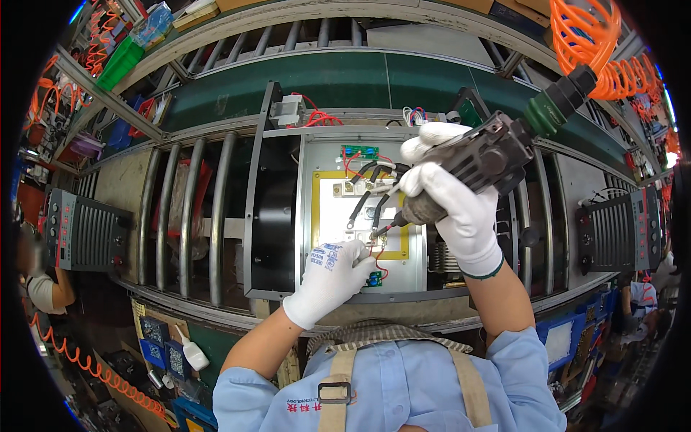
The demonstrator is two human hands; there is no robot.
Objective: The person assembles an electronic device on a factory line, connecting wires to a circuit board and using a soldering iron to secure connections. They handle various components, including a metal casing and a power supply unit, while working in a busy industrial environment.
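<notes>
My right hand [464, 212], in a white glove, grips a dark power screwdriver [497, 147] with a green collar. Its bit slants down to the left and meets a terminal area on the yellow-edged plate [315, 216] inside an open metal chassis [414, 279]. Beside the bit tip, my gloved left hand [331, 277] has its fingers pinched together near thin red wires [384, 270]; what they hold is hidden. Black cables [356, 209] with ring ends lie over the plate. One small green circuit board [360, 152] sits at the far side, another [374, 279] at the near side.
Metal rollers [193, 216] flank the chassis, and a green belt [324, 79] runs behind it. Grey finned units [86, 230] stand at both sides. Orange coiled hoses [586, 43] hang at upper right. Blue screw bins [153, 330] and a white bottle [193, 351] lie at near left.
</notes>
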